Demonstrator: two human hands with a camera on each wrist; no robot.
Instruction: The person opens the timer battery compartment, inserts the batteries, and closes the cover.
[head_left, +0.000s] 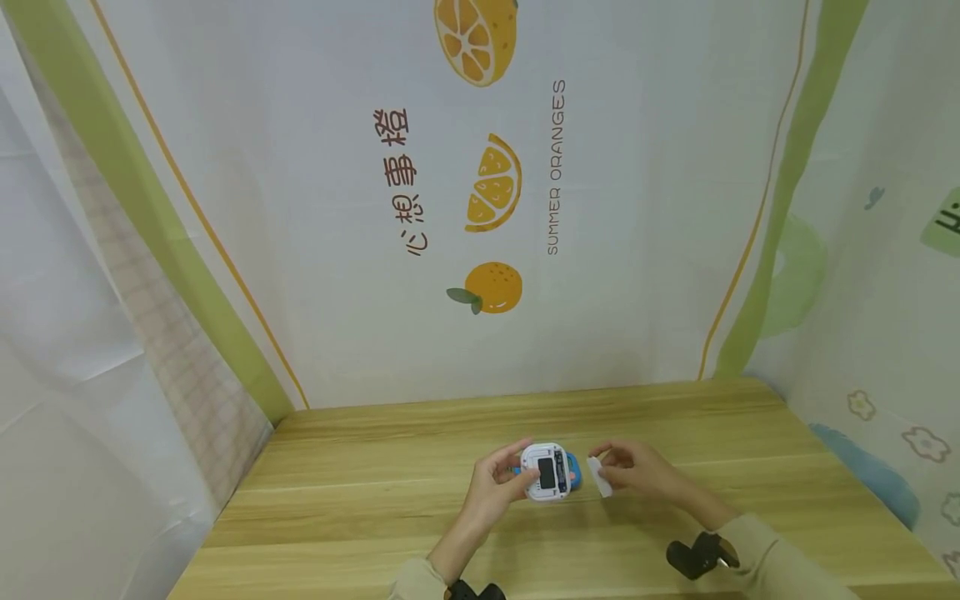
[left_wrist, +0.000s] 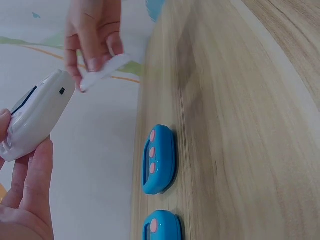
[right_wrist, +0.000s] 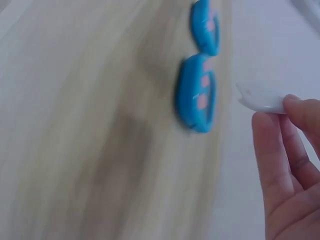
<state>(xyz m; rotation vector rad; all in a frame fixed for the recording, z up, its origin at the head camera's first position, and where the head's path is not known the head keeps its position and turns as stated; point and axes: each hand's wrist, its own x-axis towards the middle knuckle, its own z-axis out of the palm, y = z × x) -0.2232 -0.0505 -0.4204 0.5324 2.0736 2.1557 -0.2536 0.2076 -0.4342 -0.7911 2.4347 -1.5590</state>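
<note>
My left hand [head_left: 491, 481] grips a white rounded gadget [head_left: 547, 472], thumb over its back. That back faces up in the head view, with a black rectangle and an uncovered battery slot [head_left: 562, 472] along the right side. A little to the right, my right hand [head_left: 628, 469] pinches a thin white battery cover [head_left: 599, 477] between thumb and fingers, apart from the gadget. In the right wrist view the cover [right_wrist: 262, 98] shows a small notched end.
Two blue gadgets with pink buttons lie on the wooden table [head_left: 360, 483] below the hands: one [left_wrist: 159, 159] whole in the left wrist view, another [left_wrist: 163, 226] cut by the frame edge. A white curtain [head_left: 330, 333] with printed oranges hangs behind the table.
</note>
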